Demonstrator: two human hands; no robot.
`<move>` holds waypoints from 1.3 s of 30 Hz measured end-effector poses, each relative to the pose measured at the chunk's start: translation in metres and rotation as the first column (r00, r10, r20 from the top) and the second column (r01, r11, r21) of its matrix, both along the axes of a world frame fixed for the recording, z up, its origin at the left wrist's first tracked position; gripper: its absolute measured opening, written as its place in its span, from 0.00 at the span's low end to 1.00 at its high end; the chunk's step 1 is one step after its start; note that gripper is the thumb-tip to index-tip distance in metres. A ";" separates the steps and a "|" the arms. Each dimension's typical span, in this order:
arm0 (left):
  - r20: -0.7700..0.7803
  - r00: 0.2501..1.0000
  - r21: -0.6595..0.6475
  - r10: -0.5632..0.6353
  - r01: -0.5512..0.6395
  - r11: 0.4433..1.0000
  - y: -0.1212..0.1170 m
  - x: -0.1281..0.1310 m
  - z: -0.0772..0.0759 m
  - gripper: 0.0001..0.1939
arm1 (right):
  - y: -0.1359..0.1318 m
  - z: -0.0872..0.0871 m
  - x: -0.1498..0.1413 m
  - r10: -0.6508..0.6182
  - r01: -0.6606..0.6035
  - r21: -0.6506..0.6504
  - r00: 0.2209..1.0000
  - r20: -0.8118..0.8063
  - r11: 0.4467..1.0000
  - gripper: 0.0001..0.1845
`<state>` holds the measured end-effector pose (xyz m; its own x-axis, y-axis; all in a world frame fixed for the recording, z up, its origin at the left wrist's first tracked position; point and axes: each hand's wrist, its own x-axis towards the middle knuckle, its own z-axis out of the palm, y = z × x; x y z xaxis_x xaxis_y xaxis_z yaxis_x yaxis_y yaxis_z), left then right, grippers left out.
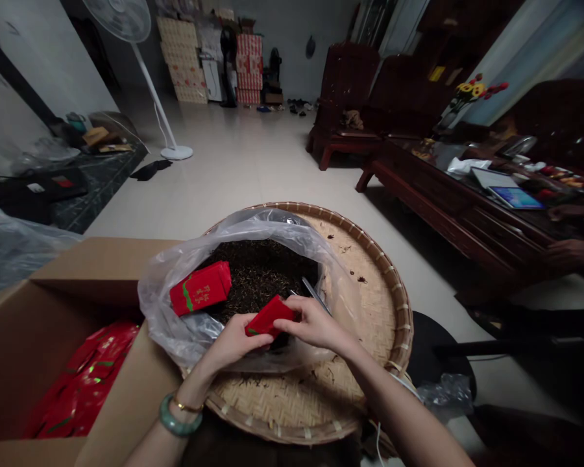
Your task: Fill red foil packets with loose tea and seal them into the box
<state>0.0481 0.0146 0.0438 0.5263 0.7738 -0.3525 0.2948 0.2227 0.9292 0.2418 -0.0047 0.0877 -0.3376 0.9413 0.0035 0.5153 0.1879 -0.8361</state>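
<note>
Both hands grip one small red packet above an open clear plastic bag. My left hand pinches its left end, and my right hand holds its right end. Dark loose tea leaves fill the bag. On them at the left lies a stack of red packets with a green stripe and gold characters. A shiny metal tool leans in the leaves behind my right hand; its full shape is hidden. The bag rests on a round woven bamboo tray, where a few leaves are scattered.
At the left stands an open cardboard box with many shiny red packets inside. A white standing fan is farther back. To the right are a dark wooden table and another person's hand. A black round stool adjoins the tray.
</note>
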 end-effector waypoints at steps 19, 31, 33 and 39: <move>0.077 0.991 -0.060 -0.105 0.110 0.992 -0.010 -0.005 0.003 0.23 | 0.007 -0.038 -0.002 -0.219 0.170 -0.241 0.956 -0.195 0.955 0.16; 0.237 0.969 -0.278 0.065 0.004 0.960 -0.005 0.006 -0.003 0.23 | 0.014 -0.033 -0.004 -0.205 0.160 -0.195 0.948 -0.242 0.968 0.13; 0.205 0.978 -0.247 0.050 0.002 0.969 -0.006 0.006 -0.007 0.22 | 0.015 -0.036 -0.004 -0.214 0.170 -0.192 0.948 -0.237 0.967 0.13; 0.074 0.997 -0.079 0.004 0.002 0.997 -0.007 0.008 -0.007 0.18 | 0.015 -0.040 -0.003 -0.219 0.168 -0.207 0.941 -0.256 0.964 0.13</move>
